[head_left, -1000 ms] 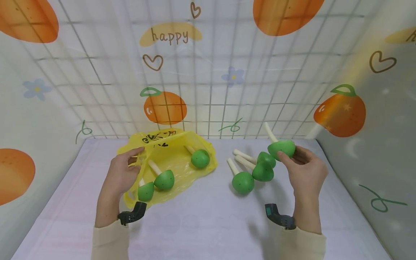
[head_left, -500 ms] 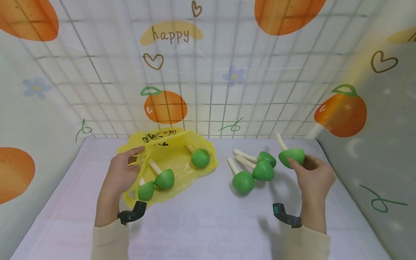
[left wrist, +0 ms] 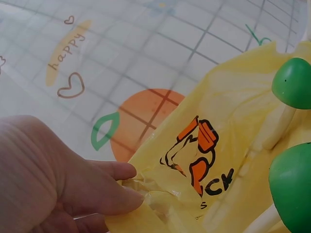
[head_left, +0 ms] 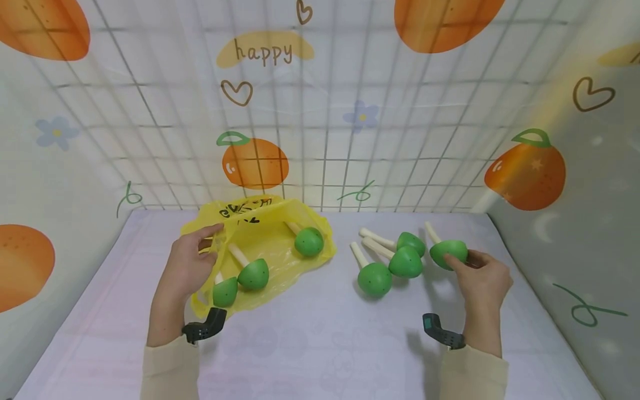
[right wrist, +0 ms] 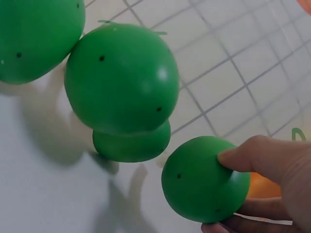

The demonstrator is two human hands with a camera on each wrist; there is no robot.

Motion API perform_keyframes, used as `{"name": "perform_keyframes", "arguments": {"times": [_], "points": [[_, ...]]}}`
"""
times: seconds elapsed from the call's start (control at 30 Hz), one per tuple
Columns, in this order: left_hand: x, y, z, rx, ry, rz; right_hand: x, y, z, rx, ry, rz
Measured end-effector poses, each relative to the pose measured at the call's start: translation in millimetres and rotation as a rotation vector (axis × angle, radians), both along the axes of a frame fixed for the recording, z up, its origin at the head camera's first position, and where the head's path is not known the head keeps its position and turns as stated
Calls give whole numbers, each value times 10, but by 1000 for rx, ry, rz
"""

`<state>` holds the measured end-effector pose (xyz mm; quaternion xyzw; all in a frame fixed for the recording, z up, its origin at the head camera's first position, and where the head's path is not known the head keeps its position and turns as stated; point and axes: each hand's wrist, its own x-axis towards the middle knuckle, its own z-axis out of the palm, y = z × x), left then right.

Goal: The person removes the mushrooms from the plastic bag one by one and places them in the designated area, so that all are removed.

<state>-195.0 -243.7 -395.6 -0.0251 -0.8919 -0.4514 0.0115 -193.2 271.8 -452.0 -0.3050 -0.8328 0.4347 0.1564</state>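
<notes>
My right hand point(head_left: 484, 280) grips a toy mushroom point(head_left: 448, 254) by its green, black-dotted cap, the pale stem pointing up and away. In the right wrist view, the thumb presses on the cap point(right wrist: 204, 179) and the fingers curl underneath. My left hand point(head_left: 192, 261) pinches the edge of a thin yellow plastic bag point(head_left: 280, 283), holding its mouth spread. Black and orange print point(left wrist: 201, 155) shows on the bag in the left wrist view. Inside lie three similar mushrooms, one point(head_left: 309, 241) toward the right, one point(head_left: 254, 274) in the middle and one point(head_left: 225, 292) near the left hand.
Three more green-capped mushrooms lie in a group right of the bag: a front one point(head_left: 374, 279), a middle one point(head_left: 405, 262) and a rear one point(head_left: 411, 244). The pale tabletop point(head_left: 310, 344) meets a grid-patterned curtain point(head_left: 325, 122) at the back. A side wall point(head_left: 580, 250) rises at the right.
The right hand has carried its mushroom rightward and then down, closer to the table beside the group. The left hand and the bag have stayed put.
</notes>
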Motion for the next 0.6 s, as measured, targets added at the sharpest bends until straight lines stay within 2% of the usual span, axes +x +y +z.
{"name": "perform_keyframes", "arguments": {"times": [0.23,0.43,0.6], "points": [[-1,4,7,-6,9,-2,-25,49,-96,11,-25,43],[6,4,14,-2,19,-6,-12,63,-111,-1,-67,78],[11,3,26,0,-3,3,20,77,-98,16,-82,101]]}}
